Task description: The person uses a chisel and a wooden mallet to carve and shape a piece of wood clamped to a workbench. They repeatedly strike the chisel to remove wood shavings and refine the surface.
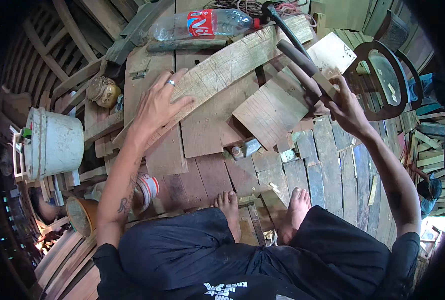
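My left hand [160, 102] lies with its fingers spread on a long pale plank [222, 72], whose face is covered in scratch lines. A ring is on one finger. My right hand [350, 107] is closed around the near end of a stick-like tool [302, 61] with a dark rounded far part and a flat brown part; its exact kind I cannot make out. Just beyond it lies a hammer [287, 30], its handle angled over the plank's far end. A square scored board [272, 107] sits between my hands, and a pale square piece [332, 52] is beyond my right hand.
A plastic bottle [205, 25] with a red label lies behind the plank, beside a dark rod [187, 45]. White bucket [57, 142] and a jar [103, 92] stand at left. A dark oval frame [382, 82] is at right. My bare feet [295, 210] rest on the slatted floor.
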A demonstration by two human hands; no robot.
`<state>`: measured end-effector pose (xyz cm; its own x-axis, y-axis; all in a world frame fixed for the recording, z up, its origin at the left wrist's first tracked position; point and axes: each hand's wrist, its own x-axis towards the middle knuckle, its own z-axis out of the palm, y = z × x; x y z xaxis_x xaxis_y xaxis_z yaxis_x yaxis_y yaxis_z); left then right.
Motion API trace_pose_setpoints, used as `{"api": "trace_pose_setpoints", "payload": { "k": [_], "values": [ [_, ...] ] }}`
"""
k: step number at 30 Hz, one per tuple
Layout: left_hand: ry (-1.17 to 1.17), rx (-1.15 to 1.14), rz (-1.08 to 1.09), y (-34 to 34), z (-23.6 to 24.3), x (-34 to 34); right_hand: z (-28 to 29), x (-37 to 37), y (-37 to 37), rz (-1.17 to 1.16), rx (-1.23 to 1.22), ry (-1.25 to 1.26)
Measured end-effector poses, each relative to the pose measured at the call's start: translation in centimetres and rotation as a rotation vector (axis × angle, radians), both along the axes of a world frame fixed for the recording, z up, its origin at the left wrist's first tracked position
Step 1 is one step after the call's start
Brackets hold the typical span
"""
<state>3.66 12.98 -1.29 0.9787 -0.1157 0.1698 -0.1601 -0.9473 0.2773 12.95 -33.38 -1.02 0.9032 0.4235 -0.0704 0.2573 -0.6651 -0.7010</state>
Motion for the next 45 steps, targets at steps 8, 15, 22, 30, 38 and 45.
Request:
{"api": "trace_pose_setpoints", "payload": {
  "k": [8, 15, 22, 30, 38, 45],
  "values": [
    [0.040, 0.121, 0.007, -1.4, 1.0, -0.8, 0.2, 0.0, 0.2, 0.059, -0.121, -0.048],
    [-0.231, 0.097, -0.163, -5.6, -3.4, -2.6, -2.4, 0.4, -1.2, 0.127, 0.002, -0.110],
    [-0.170, 0.055, -0.213, -7.7, -5.7, -4.5, -2.3, -0.9, 0.4, 0.094, -0.120, -0.047],
    [-0.119, 0.134, -0.291, -7.0, -3.9, -3.7, -3.6, -1.2, -0.4, 0.067, -0.121, -0.123],
    [0.229, 0.290, -0.277, -4.7, 3.3, 2.1, -5.3, -1.5, -1.3, 0.117, -0.032, -0.138],
    [0.336, 0.240, -0.162, -4.5, 1.5, 3.5, -4.2, -1.8, -1.3, 0.235, -0.175, -0.236]
  ]
}}
